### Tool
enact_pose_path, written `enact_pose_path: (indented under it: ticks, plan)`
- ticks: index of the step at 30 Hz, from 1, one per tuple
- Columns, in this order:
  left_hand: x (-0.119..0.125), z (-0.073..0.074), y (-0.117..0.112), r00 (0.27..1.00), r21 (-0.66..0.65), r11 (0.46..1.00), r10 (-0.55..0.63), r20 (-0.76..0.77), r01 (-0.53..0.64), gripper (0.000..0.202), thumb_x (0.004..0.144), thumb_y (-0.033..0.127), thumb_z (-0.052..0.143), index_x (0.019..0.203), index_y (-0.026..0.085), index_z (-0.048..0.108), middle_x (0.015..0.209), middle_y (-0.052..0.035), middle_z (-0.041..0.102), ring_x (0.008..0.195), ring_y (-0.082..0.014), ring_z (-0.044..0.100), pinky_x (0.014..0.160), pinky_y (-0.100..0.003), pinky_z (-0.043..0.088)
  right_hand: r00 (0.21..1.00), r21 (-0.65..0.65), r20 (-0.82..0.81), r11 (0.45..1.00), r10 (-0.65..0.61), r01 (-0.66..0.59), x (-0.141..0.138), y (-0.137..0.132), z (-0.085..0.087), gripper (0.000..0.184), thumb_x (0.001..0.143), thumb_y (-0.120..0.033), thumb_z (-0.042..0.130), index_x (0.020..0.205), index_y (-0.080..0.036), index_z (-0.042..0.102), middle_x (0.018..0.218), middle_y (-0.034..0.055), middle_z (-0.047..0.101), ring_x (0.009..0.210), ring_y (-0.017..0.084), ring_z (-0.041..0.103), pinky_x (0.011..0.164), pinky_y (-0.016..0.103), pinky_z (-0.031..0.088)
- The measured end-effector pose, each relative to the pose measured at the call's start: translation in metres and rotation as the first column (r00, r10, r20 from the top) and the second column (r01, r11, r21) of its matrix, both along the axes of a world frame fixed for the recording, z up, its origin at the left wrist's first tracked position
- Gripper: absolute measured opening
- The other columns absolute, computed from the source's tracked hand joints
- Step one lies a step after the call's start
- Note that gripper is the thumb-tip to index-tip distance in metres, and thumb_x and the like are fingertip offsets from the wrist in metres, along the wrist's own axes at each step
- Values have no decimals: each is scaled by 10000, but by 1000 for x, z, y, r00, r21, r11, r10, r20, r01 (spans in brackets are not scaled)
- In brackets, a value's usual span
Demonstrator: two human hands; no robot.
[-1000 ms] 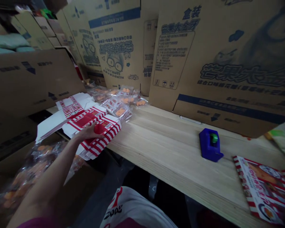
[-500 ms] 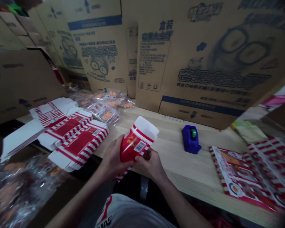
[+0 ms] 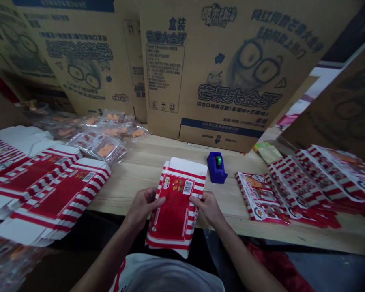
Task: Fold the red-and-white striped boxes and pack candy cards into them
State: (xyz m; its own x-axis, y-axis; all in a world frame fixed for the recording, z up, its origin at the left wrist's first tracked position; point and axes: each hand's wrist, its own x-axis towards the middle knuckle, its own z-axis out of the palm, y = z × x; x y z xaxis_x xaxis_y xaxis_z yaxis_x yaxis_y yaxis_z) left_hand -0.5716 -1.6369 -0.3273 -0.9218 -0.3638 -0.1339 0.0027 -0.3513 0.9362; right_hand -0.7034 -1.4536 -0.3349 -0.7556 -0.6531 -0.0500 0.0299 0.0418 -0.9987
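Observation:
A red-and-white striped carton (image 3: 173, 211) hangs over the table's front edge, its barcode side facing up and a white flap at the far end. My left hand (image 3: 142, 207) grips its left edge, thumb on top. On the opposite edge, my right hand (image 3: 208, 207) holds it the same way. The fingers beneath the carton are partly hidden. To the left lie stacks of flat striped cartons (image 3: 63, 194). A blue tape dispenser (image 3: 217, 168) with a green roll stands just beyond my right hand.
Clear packets with orange pieces (image 3: 106, 138) are heaped at the back left. Filled striped boxes (image 3: 261, 198) lie in an overlapping row on the right. Large cardboard boxes (image 3: 161, 121) wall off the back. More plastic packets (image 3: 9, 259) sit low at the left.
The carton was curved and tilted between my hands; now it lies flatter, barcode side up. My right hand has moved to its right edge. The view has swung to the right.

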Motion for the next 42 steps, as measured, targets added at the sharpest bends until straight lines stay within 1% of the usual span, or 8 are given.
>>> enact_pose_path:
  ticks: [5, 9, 13, 18, 22, 30, 36, 42]
  plan:
    - [0, -14, 9, 995, 105, 989, 100, 23, -102, 331, 595, 379, 842, 774, 140, 698, 658, -17, 707, 569, -187, 648, 591, -305, 522, 999, 21, -45, 1000, 11, -10, -3, 2, -6, 345, 744, -499, 704, 801, -159, 731, 766, 40, 722, 715, 231, 660, 679, 347, 529]
    - [1, -17, 7, 997, 55, 996, 72, 23, -73, 327, 758, 452, 710, 801, 128, 694, 668, -34, 704, 552, -155, 628, 559, -264, 504, 999, 48, -1, 998, 36, -36, 2, 3, -25, 385, 770, -535, 670, 733, -153, 690, 704, 26, 689, 633, 189, 622, 608, 298, 493]
    - [-2, -18, 3, 990, -88, 989, 112, -86, -120, 322, 778, 386, 700, 985, 143, 661, 856, -46, 723, 709, -175, 660, 669, -277, 526, 981, 94, 115, 982, 154, -165, 14, 4, -46, 473, 816, -603, 575, 705, -152, 664, 629, 17, 644, 586, 171, 588, 554, 272, 465]
    - [-8, -29, 6, 986, -215, 963, 143, -90, -160, 469, 773, 337, 684, 1192, 155, 578, 1134, -86, 676, 956, -214, 655, 811, -302, 529, 991, -22, -70, 993, -114, 112, 6, 4, -46, 485, 726, -437, 741, 1135, -220, 596, 960, 34, 668, 742, 162, 625, 676, 271, 517]
    - [-8, -40, 8, 986, -254, 955, 126, -113, -151, 667, 802, 340, 660, 1402, 215, 399, 1432, -94, 475, 1239, -229, 515, 989, -332, 460, 994, -28, -96, 998, -58, 56, -10, 6, -35, 507, 733, -375, 743, 1196, -224, 600, 1016, 48, 655, 743, 163, 625, 688, 293, 520]
    - [-22, -52, 1, 994, 38, 993, 110, 29, -111, 329, 734, 409, 719, 872, 110, 717, 820, -64, 713, 740, -180, 638, 671, -272, 491, 977, -2, -203, 998, -68, 69, -28, 5, -38, 190, 746, -387, 719, 725, -199, 706, 907, 63, 677, 867, 215, 613, 817, 339, 481]
    - [-38, -45, -14, 995, 162, 983, 77, 71, -87, 421, 529, 240, 793, 914, 152, 647, 685, -6, 687, 572, -158, 620, 556, -266, 477, 993, 7, -52, 994, 106, -105, -40, 5, -31, 446, 717, -329, 755, 1132, -223, 628, 786, -18, 601, 705, 134, 569, 668, 253, 458]
    - [-31, -49, -19, 1000, -322, 947, -6, -9, 2, 227, 692, 320, 709, 811, 127, 717, 770, -67, 726, 709, -181, 645, 663, -271, 492, 914, 82, -366, 984, 175, -155, -33, 13, -29, 217, 867, -367, 611, 922, -192, 727, 897, 67, 656, 831, 184, 616, 724, 290, 489]
